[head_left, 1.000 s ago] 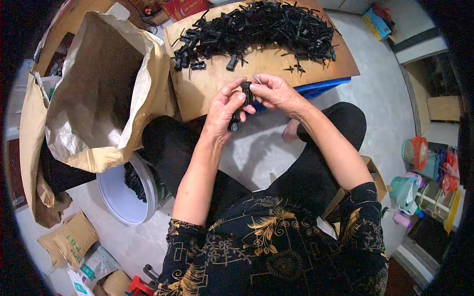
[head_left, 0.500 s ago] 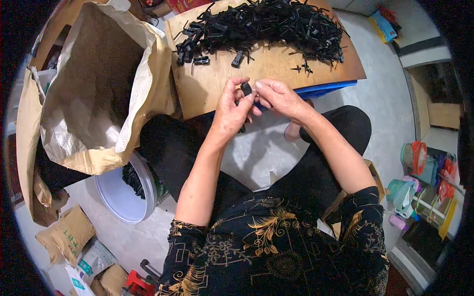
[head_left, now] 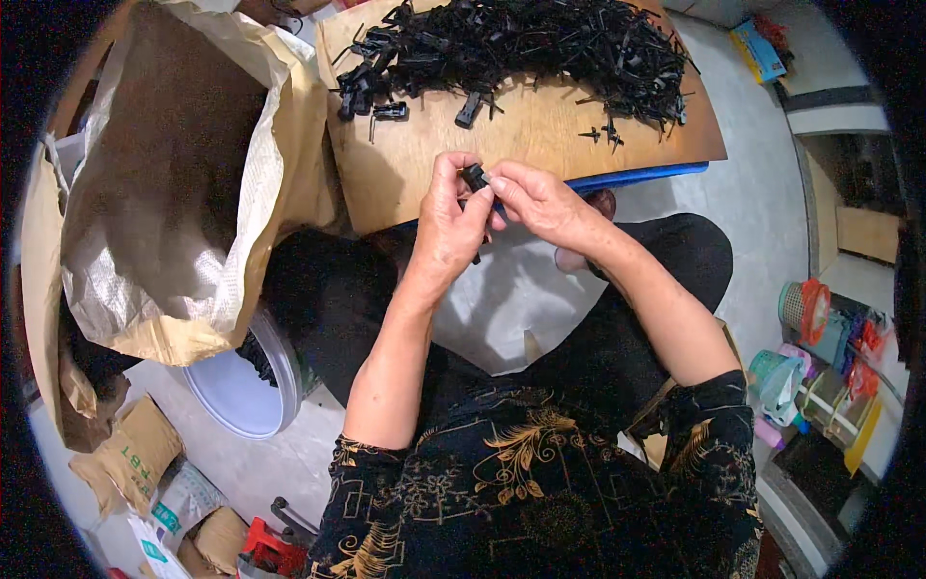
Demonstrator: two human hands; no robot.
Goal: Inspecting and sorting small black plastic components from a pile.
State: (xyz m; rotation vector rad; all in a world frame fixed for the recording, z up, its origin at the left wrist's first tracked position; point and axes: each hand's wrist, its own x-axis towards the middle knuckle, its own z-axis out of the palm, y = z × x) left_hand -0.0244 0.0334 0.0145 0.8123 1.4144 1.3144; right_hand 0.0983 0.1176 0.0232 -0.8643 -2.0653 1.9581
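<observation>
My left hand [head_left: 449, 224] and my right hand [head_left: 542, 201] meet just below the near edge of a wooden board [head_left: 434, 154]. Together they pinch one small black plastic part [head_left: 474, 177] between the fingertips. A large pile of the same black plastic parts [head_left: 521, 43] lies along the far side of the board. Three or so loose parts [head_left: 384, 108] sit apart from the pile at its left end.
A big open brown paper sack [head_left: 183, 183] stands at the left. Under it a white bucket [head_left: 246, 391] holds more black parts. Small brown bags [head_left: 130, 454] lie at lower left. Coloured plastic baskets and containers [head_left: 820, 357] crowd the right side on the grey floor.
Both hands stay together on the small black part, shifting only slightly. The view has tilted a little, so the board and pile sit higher in the picture.
</observation>
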